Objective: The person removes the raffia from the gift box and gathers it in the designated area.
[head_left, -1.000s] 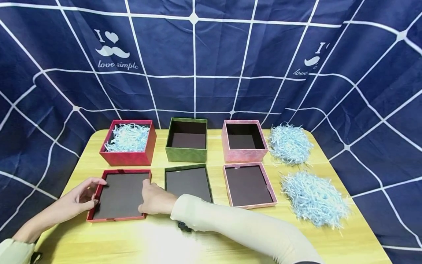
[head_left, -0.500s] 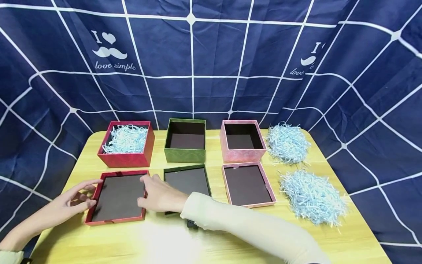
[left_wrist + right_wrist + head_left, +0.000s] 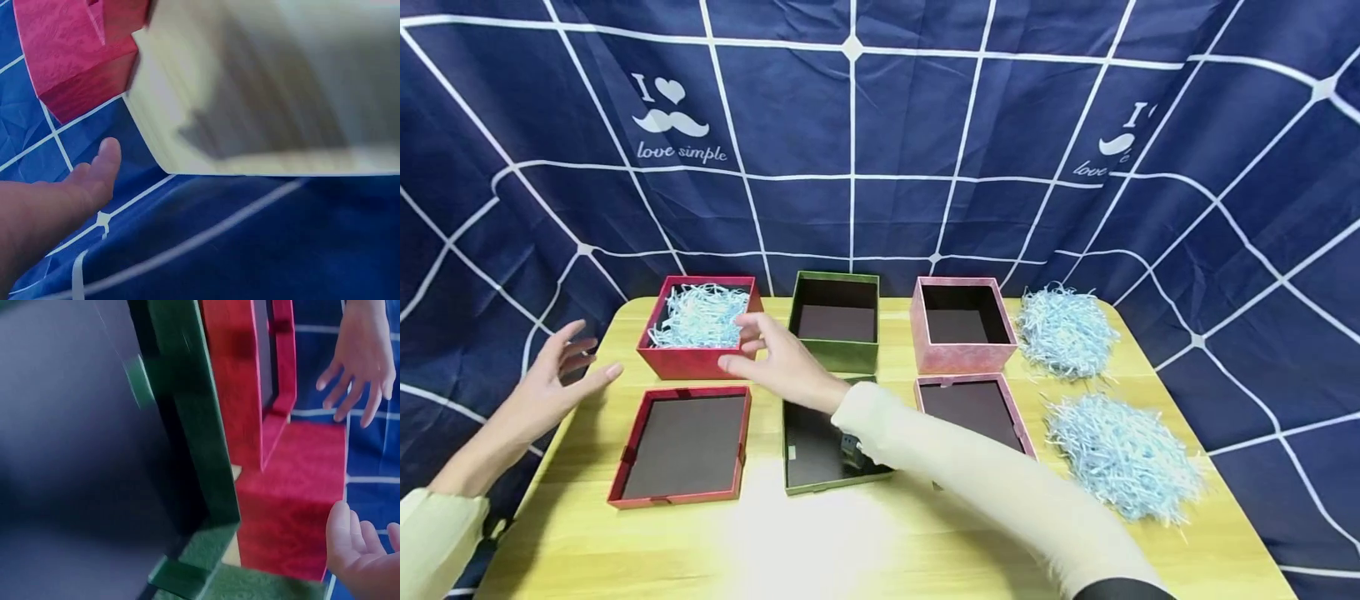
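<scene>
A red box (image 3: 700,361) filled with pale blue shredded paper (image 3: 703,318) stands at the back left. My right hand (image 3: 786,358) hovers by its front right corner, fingers loosely bent and holding nothing; in the head view I cannot tell whether it touches the box. My left hand (image 3: 553,387) is raised left of the red box, fingers spread and nothing in them. Below both hands a red lid (image 3: 681,446) lies inside-up on the table. In the left wrist view only part of the left hand (image 3: 81,187) shows, apart from the red box (image 3: 94,69).
A green box (image 3: 842,354) and a pink box (image 3: 966,357) stand bare inside along the back. Before them lie a green lid (image 3: 812,450), partly under my right forearm, and a pink lid (image 3: 962,404). Two piles of blue shredded paper (image 3: 1067,331) sit at the right.
Both hands have let go of the red lid's sides and lifted away from it. They have moved back towards the red box, one on either side. The lid has stayed on the table.
</scene>
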`<state>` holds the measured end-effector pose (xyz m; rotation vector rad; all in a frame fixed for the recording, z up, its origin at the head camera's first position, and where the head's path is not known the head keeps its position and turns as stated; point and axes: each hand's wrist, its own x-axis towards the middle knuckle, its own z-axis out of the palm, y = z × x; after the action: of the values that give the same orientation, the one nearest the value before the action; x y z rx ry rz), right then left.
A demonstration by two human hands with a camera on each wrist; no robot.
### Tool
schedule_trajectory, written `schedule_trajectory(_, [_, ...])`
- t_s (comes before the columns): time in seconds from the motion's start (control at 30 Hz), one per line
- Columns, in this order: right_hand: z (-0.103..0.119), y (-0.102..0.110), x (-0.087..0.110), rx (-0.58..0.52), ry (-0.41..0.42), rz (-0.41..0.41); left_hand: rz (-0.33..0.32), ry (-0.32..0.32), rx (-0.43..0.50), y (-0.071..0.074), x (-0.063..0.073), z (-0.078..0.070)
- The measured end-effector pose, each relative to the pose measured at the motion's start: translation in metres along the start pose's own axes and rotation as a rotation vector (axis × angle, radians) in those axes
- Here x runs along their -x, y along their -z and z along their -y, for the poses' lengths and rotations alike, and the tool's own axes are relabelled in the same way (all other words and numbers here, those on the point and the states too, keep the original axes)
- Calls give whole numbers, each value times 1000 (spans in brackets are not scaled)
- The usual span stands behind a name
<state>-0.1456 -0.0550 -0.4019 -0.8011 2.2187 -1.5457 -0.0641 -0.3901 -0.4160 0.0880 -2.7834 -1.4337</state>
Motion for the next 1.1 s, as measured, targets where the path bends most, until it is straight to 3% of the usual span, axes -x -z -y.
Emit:
schedule_trajectory(0.2, [-3,7,-30,15,-46,-75,113,54,66,-5,-35,-11])
schedule_trajectory(0.43, [7,0,-67,167,-50,-128,211,55,113,-15,-64,-10])
schedule_trajectory(0.57, [19,-4,-88,234,-42,-145,248,48,126,-20,-73,-11])
schedule_trajectory(0.67, [26,-8,-101,282,-65,-99,266,24,112,-20,-77,-11])
schedule_trajectory(0.83, [33,-20,-117,357,-188,9,282,-16,41,-23,-78,-6])
schedule_trajectory(0.93, [39,-28,-124,304,-290,14,277,-28,31,-27,-80,-4])
schedule_trajectory(1.1, [41,-40,-137,399,-389,27,264,-28,44,-33,-85,-3])
